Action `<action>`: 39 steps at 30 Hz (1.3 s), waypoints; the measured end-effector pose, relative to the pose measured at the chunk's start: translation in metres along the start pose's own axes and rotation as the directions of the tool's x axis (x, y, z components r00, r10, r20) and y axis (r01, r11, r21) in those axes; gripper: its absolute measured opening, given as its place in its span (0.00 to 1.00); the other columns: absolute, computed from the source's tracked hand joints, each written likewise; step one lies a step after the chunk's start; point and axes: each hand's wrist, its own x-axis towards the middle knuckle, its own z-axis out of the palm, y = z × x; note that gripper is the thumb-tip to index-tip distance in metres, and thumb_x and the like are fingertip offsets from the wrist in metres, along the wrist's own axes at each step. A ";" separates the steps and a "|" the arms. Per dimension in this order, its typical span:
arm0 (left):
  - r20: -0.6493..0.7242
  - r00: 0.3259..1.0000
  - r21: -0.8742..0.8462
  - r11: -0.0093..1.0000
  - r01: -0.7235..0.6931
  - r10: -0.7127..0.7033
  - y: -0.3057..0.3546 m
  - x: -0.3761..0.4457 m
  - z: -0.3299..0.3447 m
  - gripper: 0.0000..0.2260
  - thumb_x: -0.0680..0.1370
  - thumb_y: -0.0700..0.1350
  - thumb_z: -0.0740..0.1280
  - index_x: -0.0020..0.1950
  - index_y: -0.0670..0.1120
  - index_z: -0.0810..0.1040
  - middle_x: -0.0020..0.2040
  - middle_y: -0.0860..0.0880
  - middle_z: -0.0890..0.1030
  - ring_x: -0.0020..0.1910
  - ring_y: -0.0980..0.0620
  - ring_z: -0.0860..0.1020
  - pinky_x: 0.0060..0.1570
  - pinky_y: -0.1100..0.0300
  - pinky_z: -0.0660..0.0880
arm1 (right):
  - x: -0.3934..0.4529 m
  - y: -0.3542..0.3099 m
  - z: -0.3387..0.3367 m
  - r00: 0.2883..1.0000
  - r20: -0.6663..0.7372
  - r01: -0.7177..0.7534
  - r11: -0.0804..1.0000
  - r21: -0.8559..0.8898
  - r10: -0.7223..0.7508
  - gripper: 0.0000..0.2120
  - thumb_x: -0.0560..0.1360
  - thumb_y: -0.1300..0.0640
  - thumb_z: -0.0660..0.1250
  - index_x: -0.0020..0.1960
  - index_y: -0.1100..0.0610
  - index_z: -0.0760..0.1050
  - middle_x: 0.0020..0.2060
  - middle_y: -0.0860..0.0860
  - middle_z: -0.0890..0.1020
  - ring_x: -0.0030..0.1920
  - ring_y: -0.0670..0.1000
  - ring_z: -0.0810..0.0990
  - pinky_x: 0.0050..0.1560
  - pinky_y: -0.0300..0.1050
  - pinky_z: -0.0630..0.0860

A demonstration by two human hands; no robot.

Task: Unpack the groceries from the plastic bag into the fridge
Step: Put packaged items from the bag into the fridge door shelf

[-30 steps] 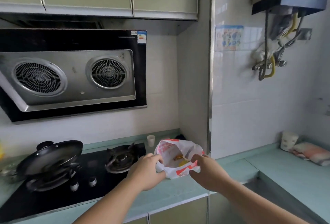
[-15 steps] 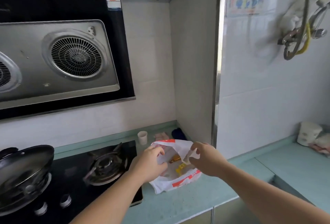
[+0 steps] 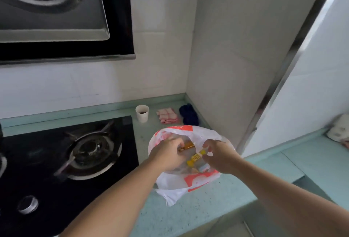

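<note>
A white plastic bag (image 3: 181, 185) with red-orange print lies open on the pale green counter (image 3: 207, 210), just right of the stove. Both hands hold its mouth apart. My left hand (image 3: 167, 155) grips the left rim and my right hand (image 3: 221, 156) grips the right rim. Inside, between the hands, lie a small yellow bottle (image 3: 194, 158) and a brown bottle (image 3: 188, 145); other items beneath are unclear. The fridge is not in view.
A black gas stove (image 3: 88, 151) fills the left, with a range hood (image 3: 52, 10) above. Behind the bag stand a paper cup (image 3: 142, 113), a pink checked cloth (image 3: 167, 116) and a dark blue cloth (image 3: 188, 114). A tiled wall corner rises on the right.
The view has tilted down and come closer to the bag. Both hands have pulled the bag's mouth wider, and the bottles inside show more clearly.
</note>
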 end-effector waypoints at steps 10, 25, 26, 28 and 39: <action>0.120 0.985 0.025 0.992 0.124 -0.127 -0.034 0.067 0.063 0.11 0.73 0.50 0.62 0.55 0.52 0.76 0.57 0.50 0.78 0.55 0.44 0.76 0.51 0.51 0.75 | 0.077 0.029 0.073 0.927 0.352 0.092 0.989 0.112 -0.126 0.12 0.80 0.56 0.59 0.59 0.52 0.77 0.54 0.53 0.79 0.44 0.50 0.74 0.42 0.37 0.69; 0.010 0.996 0.077 0.993 0.091 -0.092 -0.035 0.153 0.120 0.23 0.74 0.49 0.70 0.68 0.53 0.72 0.64 0.50 0.77 0.60 0.45 0.76 0.57 0.51 0.76 | 0.130 0.078 0.061 0.974 0.223 -0.084 0.976 0.200 0.038 0.14 0.74 0.62 0.60 0.57 0.52 0.76 0.37 0.49 0.77 0.32 0.46 0.75 0.25 0.36 0.66; 0.031 0.993 0.082 0.990 0.113 -0.116 -0.035 0.158 0.123 0.21 0.75 0.50 0.69 0.67 0.52 0.72 0.62 0.49 0.78 0.58 0.45 0.77 0.56 0.51 0.76 | 0.130 0.077 0.061 0.974 0.223 -0.063 0.982 0.179 0.022 0.13 0.75 0.61 0.61 0.56 0.50 0.76 0.36 0.46 0.76 0.32 0.45 0.74 0.26 0.34 0.65; 0.071 0.985 0.096 0.984 0.153 -0.160 -0.034 0.163 0.129 0.16 0.77 0.52 0.67 0.63 0.51 0.73 0.57 0.49 0.79 0.53 0.46 0.78 0.53 0.52 0.77 | 0.132 0.076 0.067 0.969 0.246 -0.017 0.990 0.143 -0.019 0.14 0.75 0.60 0.62 0.56 0.45 0.76 0.38 0.42 0.76 0.33 0.42 0.72 0.28 0.31 0.64; 0.153 0.952 0.107 0.962 0.250 -0.265 -0.043 0.173 0.138 0.08 0.81 0.45 0.61 0.58 0.45 0.73 0.54 0.43 0.78 0.52 0.43 0.78 0.56 0.49 0.76 | 0.136 0.071 0.086 0.940 0.311 0.141 0.990 0.007 -0.137 0.24 0.71 0.62 0.67 0.61 0.39 0.72 0.51 0.45 0.79 0.45 0.49 0.76 0.43 0.41 0.76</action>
